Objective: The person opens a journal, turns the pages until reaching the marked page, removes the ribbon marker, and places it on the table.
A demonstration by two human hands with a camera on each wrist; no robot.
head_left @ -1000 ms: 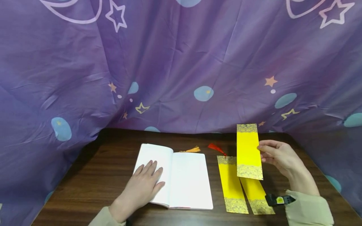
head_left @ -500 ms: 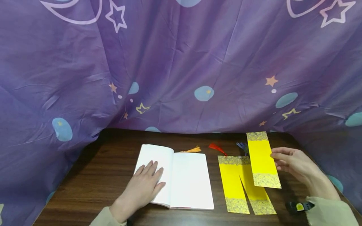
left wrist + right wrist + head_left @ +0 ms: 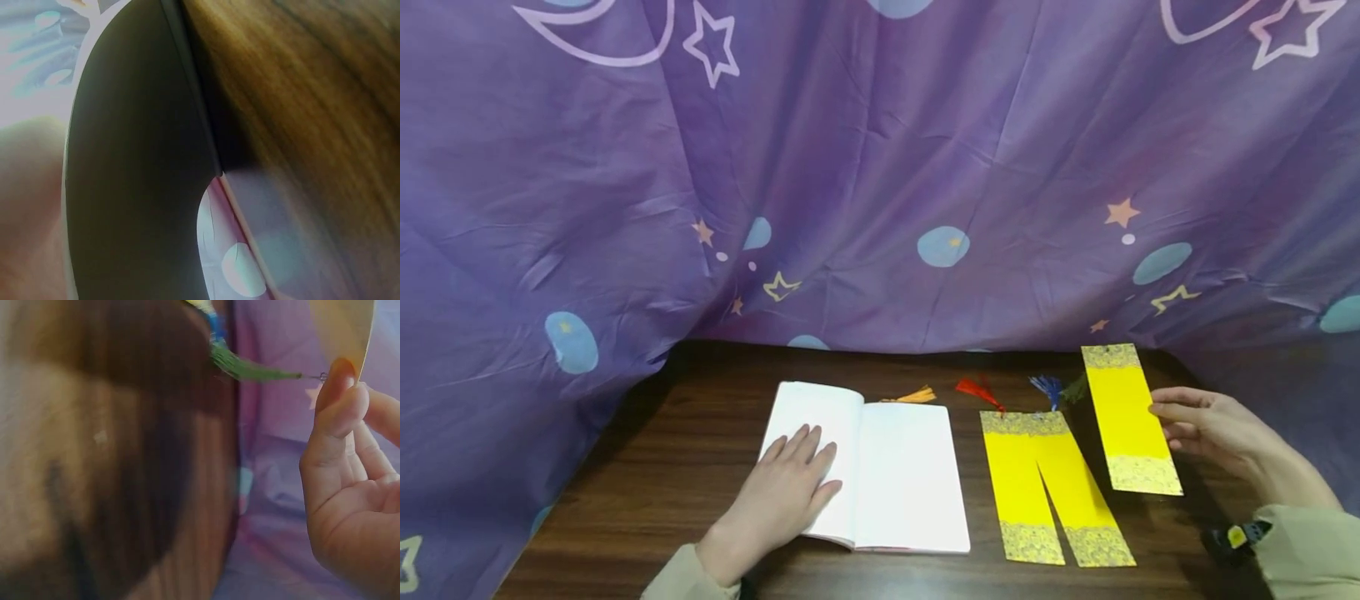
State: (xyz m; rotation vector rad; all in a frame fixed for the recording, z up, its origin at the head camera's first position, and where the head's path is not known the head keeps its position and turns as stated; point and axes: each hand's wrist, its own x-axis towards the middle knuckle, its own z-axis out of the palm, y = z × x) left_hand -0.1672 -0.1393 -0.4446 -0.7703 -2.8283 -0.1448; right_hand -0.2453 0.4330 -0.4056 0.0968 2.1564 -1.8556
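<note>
My right hand (image 3: pixel 1228 433) pinches the right long edge of a yellow bookmark (image 3: pixel 1127 417) with patterned ends, held above the table. A green tassel (image 3: pixel 253 369) on a thin cord shows by this bookmark in the right wrist view. My left hand (image 3: pixel 781 498) lies flat, fingers spread, on the left page of an open blank notebook (image 3: pixel 912 479). Between notebook and right hand lie two more yellow bookmarks, a left one (image 3: pixel 1020 483) with a red tassel (image 3: pixel 979 392) and a right one (image 3: pixel 1078 492) with a blue tassel (image 3: pixel 1047 390); their tops meet.
An orange tassel (image 3: pixel 913 395) sticks out behind the notebook's top edge. Dark brown wooden table (image 3: pixel 662 475) lies under everything. A purple curtain (image 3: pixel 850 167) with stars and planets hangs behind its far edge. A dark strap (image 3: pixel 1238 537) sits by the right sleeve.
My right hand has moved the held bookmark rightward, off the two lying bookmarks, uncovering the blue tassel and the right bookmark's upper part. My left hand stays on the page.
</note>
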